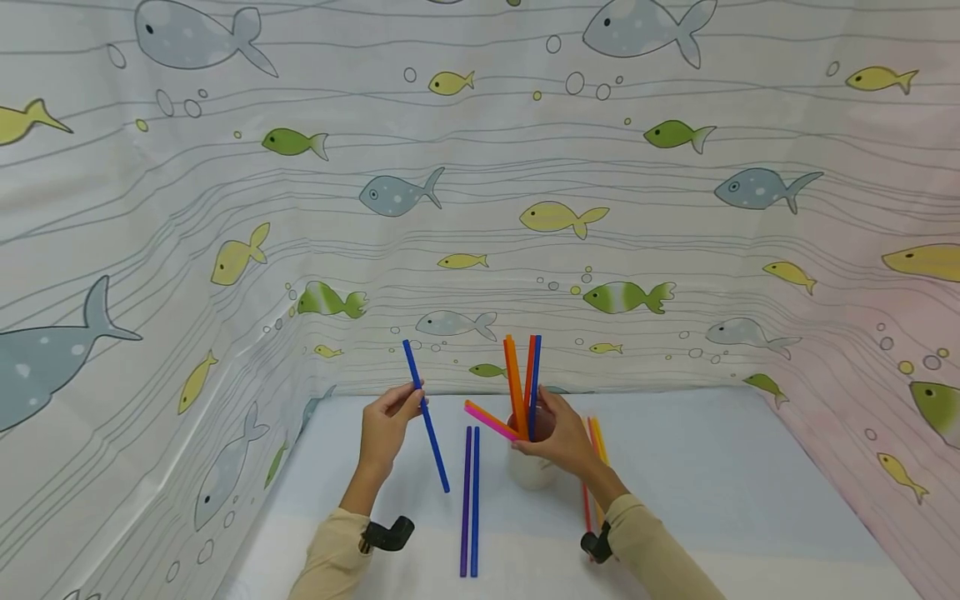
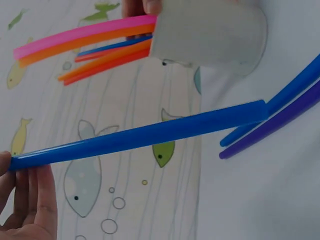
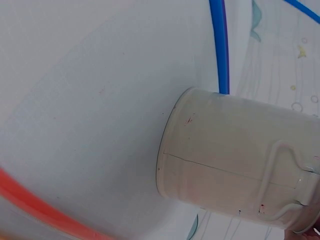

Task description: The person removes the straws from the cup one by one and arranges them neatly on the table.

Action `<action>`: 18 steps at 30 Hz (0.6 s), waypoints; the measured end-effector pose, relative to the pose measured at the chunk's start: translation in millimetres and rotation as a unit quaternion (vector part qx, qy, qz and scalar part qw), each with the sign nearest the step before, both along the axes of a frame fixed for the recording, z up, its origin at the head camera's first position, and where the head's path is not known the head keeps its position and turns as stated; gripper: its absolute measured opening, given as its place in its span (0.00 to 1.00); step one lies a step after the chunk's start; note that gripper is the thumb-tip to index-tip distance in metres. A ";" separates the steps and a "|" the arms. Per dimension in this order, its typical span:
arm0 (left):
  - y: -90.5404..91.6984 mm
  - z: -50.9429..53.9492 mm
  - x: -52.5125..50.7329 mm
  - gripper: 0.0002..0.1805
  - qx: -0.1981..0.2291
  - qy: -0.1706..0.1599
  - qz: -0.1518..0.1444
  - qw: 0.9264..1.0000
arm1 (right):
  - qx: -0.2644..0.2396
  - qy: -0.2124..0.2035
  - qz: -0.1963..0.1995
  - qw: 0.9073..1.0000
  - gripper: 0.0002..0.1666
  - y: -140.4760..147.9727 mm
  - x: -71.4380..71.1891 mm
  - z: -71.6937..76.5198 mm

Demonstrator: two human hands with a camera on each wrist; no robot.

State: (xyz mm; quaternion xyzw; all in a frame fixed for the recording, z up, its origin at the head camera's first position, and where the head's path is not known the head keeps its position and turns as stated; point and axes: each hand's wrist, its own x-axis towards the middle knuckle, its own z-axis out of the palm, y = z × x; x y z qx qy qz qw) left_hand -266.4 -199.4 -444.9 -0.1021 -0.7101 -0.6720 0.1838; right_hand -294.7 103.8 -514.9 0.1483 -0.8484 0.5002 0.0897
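In the head view my left hand (image 1: 386, 427) pinches a blue drinking straw (image 1: 432, 442) between thumb and fingers, above the table and tilted. The same straw (image 2: 140, 134) crosses the left wrist view. My right hand (image 1: 567, 440) holds a pale cup (image 1: 531, 473) near its rim. Inside the cup stand several straws: orange (image 1: 514, 383), red and blue upright, with a pink straw (image 1: 491, 419) and an orange one leaning left over the rim. The right wrist view shows the side of the cup (image 3: 225, 155) and its handle; most of that hand is out of frame.
Between my hands a purple straw (image 1: 466, 500) and a blue straw (image 1: 475, 517) lie parallel on the white table (image 1: 720, 483). Right of the cup, partly under my right arm, lie a red straw (image 1: 587, 492) and yellow-orange ones. A fish-patterned curtain (image 1: 480, 183) encloses the table.
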 end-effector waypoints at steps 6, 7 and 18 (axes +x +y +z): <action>2.0 -18.3 -4.3 0.20 -0.008 -0.044 -0.012 0.999 | 0.000 0.001 0.002 1.000 0.67 0.0 1.3 0.2; 2.3 -20.8 -5.0 0.20 -0.013 -0.053 -0.013 0.998 | 0.000 0.001 0.003 1.000 0.67 0.0 1.5 0.6; 0.8 -50.7 -7.9 0.17 -0.009 -0.135 -0.021 0.991 | 0.009 -0.002 0.000 1.000 0.66 -0.1 2.3 2.8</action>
